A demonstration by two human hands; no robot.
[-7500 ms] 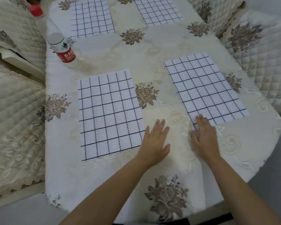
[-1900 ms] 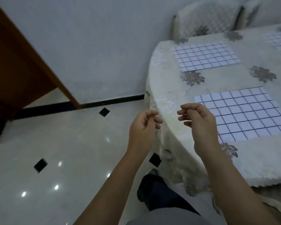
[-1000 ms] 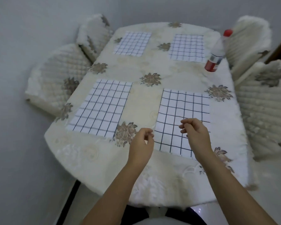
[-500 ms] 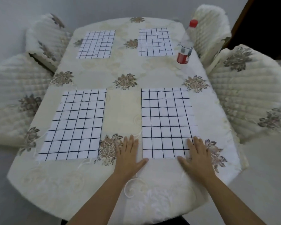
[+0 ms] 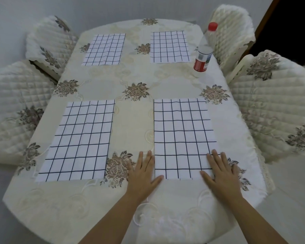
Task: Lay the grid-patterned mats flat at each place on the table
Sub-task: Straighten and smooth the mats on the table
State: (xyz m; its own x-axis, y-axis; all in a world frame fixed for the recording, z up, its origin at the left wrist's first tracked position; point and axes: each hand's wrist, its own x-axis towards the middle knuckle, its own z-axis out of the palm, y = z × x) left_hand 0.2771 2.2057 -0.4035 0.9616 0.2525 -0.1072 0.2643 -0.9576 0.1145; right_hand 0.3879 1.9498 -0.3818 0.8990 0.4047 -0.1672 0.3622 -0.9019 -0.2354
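Several white mats with a black grid lie flat on the cream floral tablecloth (image 5: 134, 120). The near right mat (image 5: 182, 134) has my hands at its two near corners. My left hand (image 5: 143, 175) rests palm down, fingers spread, beside the left corner with the thumb on the mat's edge. My right hand (image 5: 220, 175) lies flat over the right corner. The near left mat (image 5: 79, 140) lies apart from both hands. At the far end lie the far left mat (image 5: 105, 49) and the far right mat (image 5: 169, 47).
A clear water bottle (image 5: 203, 53) with a red cap and red label stands near the far right table edge. Quilted cream chairs flank the table: two on the left (image 5: 12, 106) and two on the right (image 5: 275, 103). A dark doorway is at the top right.
Both hands stay flat at the near right mat's front corners, as half a second ago. Before that they were curled above the table edge and came down onto the mat.
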